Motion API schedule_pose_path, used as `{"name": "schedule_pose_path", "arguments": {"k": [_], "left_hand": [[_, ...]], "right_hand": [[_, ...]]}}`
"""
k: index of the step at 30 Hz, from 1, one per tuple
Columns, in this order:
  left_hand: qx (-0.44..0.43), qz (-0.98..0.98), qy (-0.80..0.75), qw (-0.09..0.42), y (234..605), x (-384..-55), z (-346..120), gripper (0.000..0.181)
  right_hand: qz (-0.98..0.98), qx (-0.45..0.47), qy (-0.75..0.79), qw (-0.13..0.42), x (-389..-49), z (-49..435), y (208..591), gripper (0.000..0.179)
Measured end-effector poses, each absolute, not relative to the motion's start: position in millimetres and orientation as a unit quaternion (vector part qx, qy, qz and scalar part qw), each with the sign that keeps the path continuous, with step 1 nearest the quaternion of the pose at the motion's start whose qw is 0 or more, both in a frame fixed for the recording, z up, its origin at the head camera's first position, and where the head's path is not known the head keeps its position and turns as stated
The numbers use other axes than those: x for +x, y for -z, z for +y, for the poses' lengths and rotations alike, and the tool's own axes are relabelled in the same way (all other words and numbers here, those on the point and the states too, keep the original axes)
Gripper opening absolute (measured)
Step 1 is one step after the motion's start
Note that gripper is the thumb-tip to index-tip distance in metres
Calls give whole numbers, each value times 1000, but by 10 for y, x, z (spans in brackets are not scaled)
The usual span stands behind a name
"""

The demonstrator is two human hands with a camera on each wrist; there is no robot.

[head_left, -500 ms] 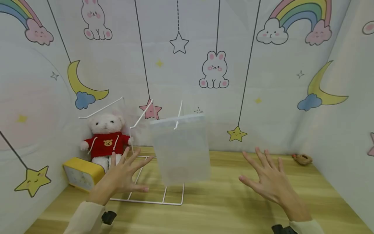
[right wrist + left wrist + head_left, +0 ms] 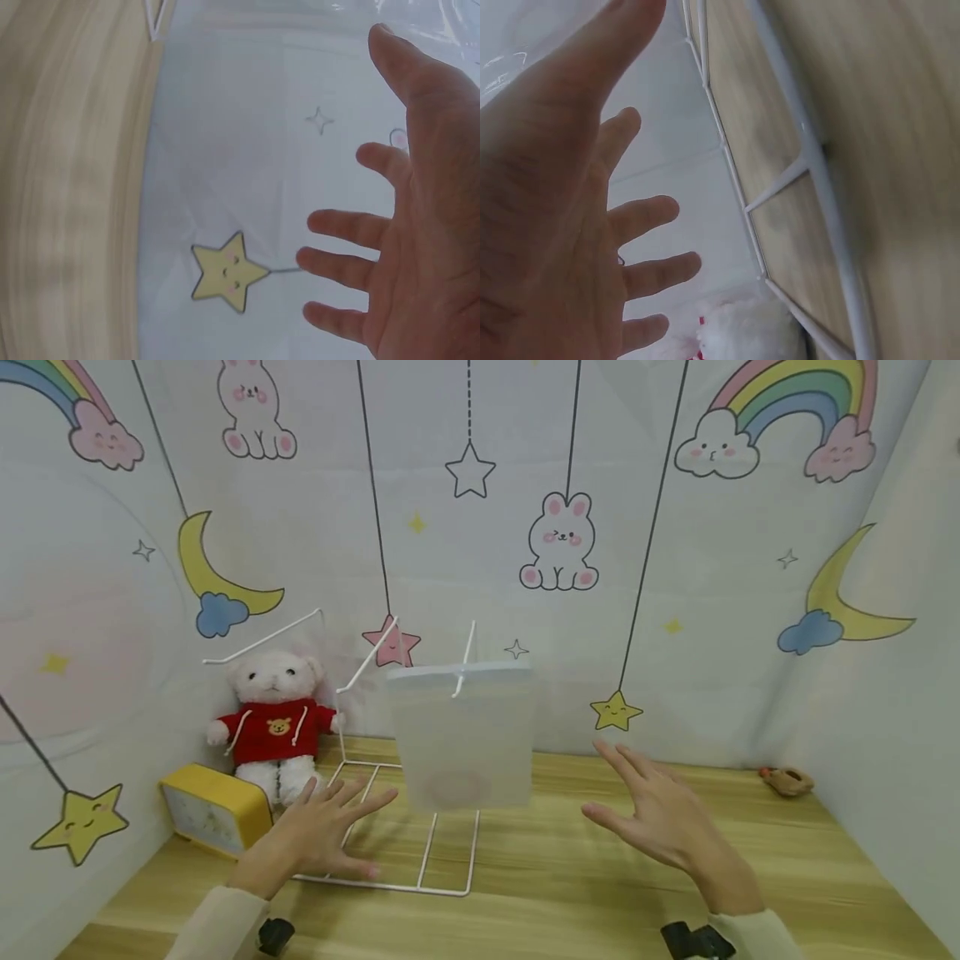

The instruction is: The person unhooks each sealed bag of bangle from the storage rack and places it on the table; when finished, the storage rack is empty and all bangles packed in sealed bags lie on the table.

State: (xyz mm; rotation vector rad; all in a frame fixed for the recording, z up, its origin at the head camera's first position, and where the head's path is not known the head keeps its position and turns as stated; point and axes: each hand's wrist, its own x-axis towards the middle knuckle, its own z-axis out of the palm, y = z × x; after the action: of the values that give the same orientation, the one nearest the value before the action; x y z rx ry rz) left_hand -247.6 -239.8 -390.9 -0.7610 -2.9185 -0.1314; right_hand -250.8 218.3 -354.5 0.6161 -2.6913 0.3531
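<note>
A translucent, whitish zip-top bag [image 2: 468,735] hangs from one prong of a white wire rack [image 2: 471,852]. To the bag's left, my left hand [image 2: 315,831] hovers over the rack's base with fingers spread, holding nothing. The left wrist view shows that hand [image 2: 562,202] apart from the rack bars [image 2: 821,180]. On the bag's other side is my right hand [image 2: 660,806], fingers extended, thumb toward the bag and not touching it. In the right wrist view the right hand [image 2: 420,225] is likewise without anything in its grasp.
A teddy bear [image 2: 273,727] in a red hoodie sits behind the rack's left side. Beside it stands a yellow clock [image 2: 225,806]. A small brown object [image 2: 787,781] lies at the table's back right. A patterned cloth [image 2: 480,552] forms the backdrop.
My right hand has moved left, nearer the bag. My left hand is slightly lower. The bag's lower edge has swung upward, and the head view has shifted a little.
</note>
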Motion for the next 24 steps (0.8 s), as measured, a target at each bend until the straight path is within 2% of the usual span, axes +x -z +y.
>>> {"name": "schedule_pose_path", "arguments": {"k": [6, 16, 21, 24], "left_hand": [[-268, -962, 48, 26, 3943, -2447, -2351, 99], [-269, -957, 85, -71, 4029, -2413, -2304, 94], [-278, -954, 86, -75, 4024, -2428, -2297, 87], [-298, -949, 82, -64, 4011, -2456, -2295, 84]], "right_hand": [[-948, 236, -166, 132, -2540, 1927, 3451, 77], [-916, 257, -307, 25, -2654, 1606, 3309, 70], [-909, 256, -328, 34, -2718, 1483, 3329, 69], [-903, 266, -333, 57, -2760, 1427, 3353, 61]]}}
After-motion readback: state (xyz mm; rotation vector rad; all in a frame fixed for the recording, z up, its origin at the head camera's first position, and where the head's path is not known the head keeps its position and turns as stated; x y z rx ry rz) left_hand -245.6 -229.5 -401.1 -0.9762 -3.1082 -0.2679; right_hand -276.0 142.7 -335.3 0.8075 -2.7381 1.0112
